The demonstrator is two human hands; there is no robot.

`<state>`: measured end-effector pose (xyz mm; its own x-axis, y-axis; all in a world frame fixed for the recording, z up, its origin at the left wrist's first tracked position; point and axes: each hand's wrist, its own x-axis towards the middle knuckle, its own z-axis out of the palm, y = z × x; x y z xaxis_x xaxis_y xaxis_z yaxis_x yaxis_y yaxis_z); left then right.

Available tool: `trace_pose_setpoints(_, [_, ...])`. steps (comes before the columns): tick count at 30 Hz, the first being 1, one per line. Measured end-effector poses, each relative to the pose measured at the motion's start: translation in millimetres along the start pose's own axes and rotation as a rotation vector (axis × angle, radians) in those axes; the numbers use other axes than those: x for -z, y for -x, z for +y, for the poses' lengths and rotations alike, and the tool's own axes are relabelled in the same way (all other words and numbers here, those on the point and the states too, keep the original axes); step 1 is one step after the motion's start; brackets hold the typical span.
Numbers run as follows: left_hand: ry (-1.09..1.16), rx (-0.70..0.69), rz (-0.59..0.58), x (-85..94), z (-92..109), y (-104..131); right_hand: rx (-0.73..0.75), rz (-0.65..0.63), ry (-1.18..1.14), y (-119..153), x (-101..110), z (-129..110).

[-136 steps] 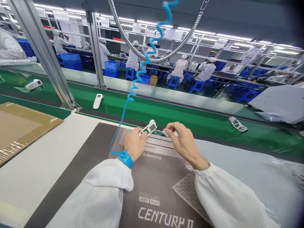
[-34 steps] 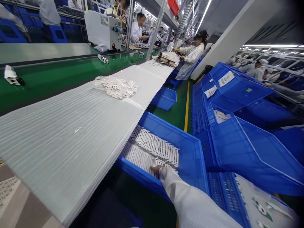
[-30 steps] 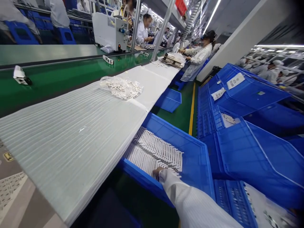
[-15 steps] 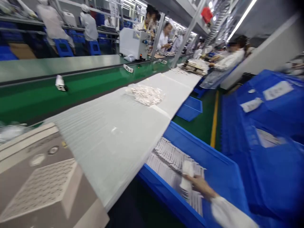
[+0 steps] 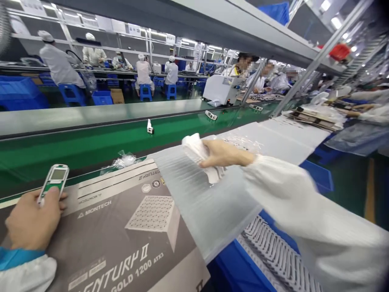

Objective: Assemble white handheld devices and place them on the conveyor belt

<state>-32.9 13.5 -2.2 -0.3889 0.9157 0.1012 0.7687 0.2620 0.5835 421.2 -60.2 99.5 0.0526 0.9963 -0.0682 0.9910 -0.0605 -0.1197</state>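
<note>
So the printed grey cardboard [image 5: 118,227] is lying flat and matte in front of the person, and everything's kinda sitting around it. At its far left corner the left hand [image 5: 36,219] is pinching the gadget [image 5: 54,182], a slim rounded white plastic frame with a green board and a grey rectangular screen, thumb pressing on the board side. The right hand [image 5: 226,153] is hovering off the cardboard's right side, fingers wrapping around some smooth, curved white shells [image 5: 194,148]; they're coming out too blurry for me to count. Under that hand, ribbed pale foam [image 5: 203,215] is overlapping the cardboard's right edge. Lower right of the cardboard, a blue plastic bin [image 5: 232,261] is holding rows of bent white parts [image 5: 282,255]. Crinkly clear plastic [image 5: 124,161] is bunching up by the cardboard's far edge, and a smooth green belt [image 5: 106,144] is stretching beyond it.
</note>
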Motion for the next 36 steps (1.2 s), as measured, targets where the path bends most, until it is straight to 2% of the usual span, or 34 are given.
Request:
trace_pose_setpoints(2, [0.024, 0.092, 0.006, 5.2, 7, 5, 0.038, -0.120, 0.039, -38, -16, -28])
trace_pose_setpoints(5, [0.029, 0.151, 0.028, 8.5, 15, 9, 0.050, -0.127, 0.076, -57, -44, -48])
trace_pose_setpoints(7, [0.043, 0.152, 0.031, 7.6, 16, 9, 0.054, -0.049, 0.099, -50, -58, -50])
trace_pose_setpoints(10, [0.118, 0.106, 0.013, 5.8, 14, 10, 0.065, 0.185, 0.150, -27, -76, -46])
trace_pose_setpoints(12, [0.177, 0.079, 0.018, 5.1, 13, 11, 0.116, 0.323, 0.214, -15, -87, -43])
trace_pose_setpoints(14, [0.237, 0.061, 0.026, 4.0, 10, 11, 0.173, 0.399, 0.280, -7, -96, -42])
trace_pose_setpoints(18, [0.435, 0.030, -0.001, -1.3, 4, 11, 0.215, 0.467, 0.357, 1, -100, -41])
trace_pose_setpoints(21, [0.643, 0.025, -0.064, -5.0, 4, 13, 0.237, 0.463, 0.364, 5, -88, -43])
trace_pose_setpoints(23, [0.760, 0.032, -0.121, -5.6, 7, 15, 0.224, 0.457, 0.289, 6, -74, -50])
trace_pose_setpoints(25, [0.864, 0.036, -0.177, -4.9, 11, 18, 0.180, 0.397, 0.118, 4, -59, -64])
trace_pose_setpoints(26, [0.918, 0.032, -0.209, -4.2, 14, 19, 0.155, 0.328, 0.002, 1, -51, -75])
trace_pose_setpoints(28, [1.024, 0.018, -0.281, -2.8, 17, 22, 0.153, 0.117, -0.256, -5, -40, -104])
trace_pose_setpoints(30, [1.085, 0.004, -0.357, -1.6, 20, 24, 0.243, -0.115, -0.488, -13, -37, -140])
trace_pose_setpoints(33, [1.062, -0.033, -0.389, -1.3, 19, 27, 0.401, -0.360, -0.769, -29, -52, -194])
trace_pose_setpoints(36, [0.955, -0.022, -0.389, -3.6, 16, 25, 0.364, -0.487, -1.139, -45, -82, -228])
